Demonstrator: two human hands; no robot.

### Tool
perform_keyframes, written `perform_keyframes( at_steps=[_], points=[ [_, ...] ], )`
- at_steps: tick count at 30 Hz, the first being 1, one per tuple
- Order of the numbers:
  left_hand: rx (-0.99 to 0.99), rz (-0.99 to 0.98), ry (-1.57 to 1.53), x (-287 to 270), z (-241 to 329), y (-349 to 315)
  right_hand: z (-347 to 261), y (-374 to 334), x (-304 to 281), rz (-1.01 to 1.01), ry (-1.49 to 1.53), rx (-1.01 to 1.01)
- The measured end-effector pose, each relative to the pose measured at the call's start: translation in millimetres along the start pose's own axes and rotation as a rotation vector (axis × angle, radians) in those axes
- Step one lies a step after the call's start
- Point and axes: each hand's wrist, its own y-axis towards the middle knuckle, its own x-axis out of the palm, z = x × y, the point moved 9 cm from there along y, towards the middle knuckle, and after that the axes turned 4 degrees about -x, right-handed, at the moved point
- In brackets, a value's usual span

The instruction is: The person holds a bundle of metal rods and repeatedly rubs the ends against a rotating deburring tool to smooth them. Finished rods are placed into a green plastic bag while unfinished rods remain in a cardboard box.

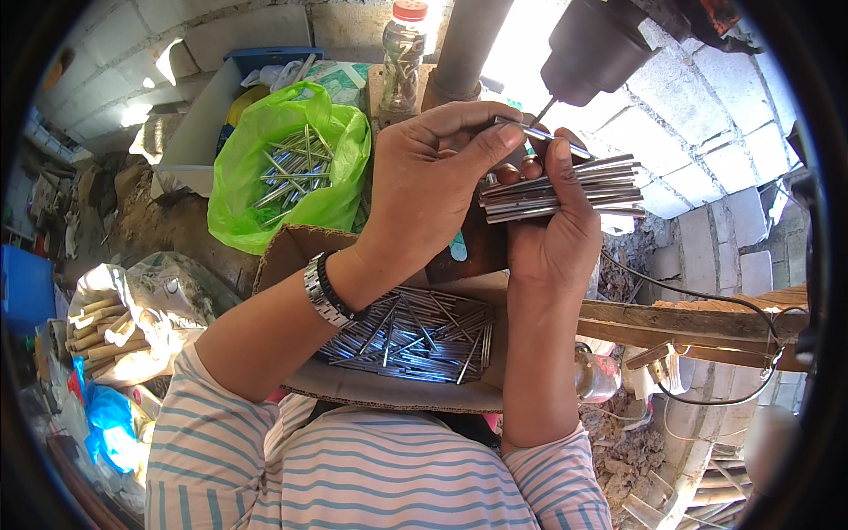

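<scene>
My left hand (433, 172), a metal-band watch on its wrist, pinches one thin metal rod (556, 140) between thumb and finger. That rod lies just above the bundle, close to the bit of a dark drill (594, 53). My right hand (555, 231) grips a bundle of metal rods (565, 190), its thumb upright across them. Some of its fingers are hidden behind the bundle. Below my hands, many loose rods (415, 336) fill an open cardboard box (389, 395) at my lap. More rods (296, 172) lie in a bright green plastic bag (238, 199) at the far left.
A clear bottle with a red cap (404, 62) stands at the back beside a dark metal post (468, 44). A pale bin (194, 141) is behind the green bag. On the right run a wooden beam (689, 329) and a black cable (680, 289), before a block wall (707, 97).
</scene>
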Motion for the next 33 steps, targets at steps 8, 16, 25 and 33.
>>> perform_keyframes(
  at_steps=[8,16,25,33],
  points=[
    [0.007,0.001,-0.01,0,0,0,-1,0,-1,0.013,-0.003,-0.01],
    [0.021,0.019,-0.08,1,5,0,-2,-2,4,-0.018,-0.006,-0.009],
    [-0.035,0.007,-0.073,3,3,3,1,0,4,-0.085,-0.1,-0.006],
    [0.311,0.343,0.385,-79,76,15,-2,4,-2,-0.061,0.04,-0.011]
  ],
)
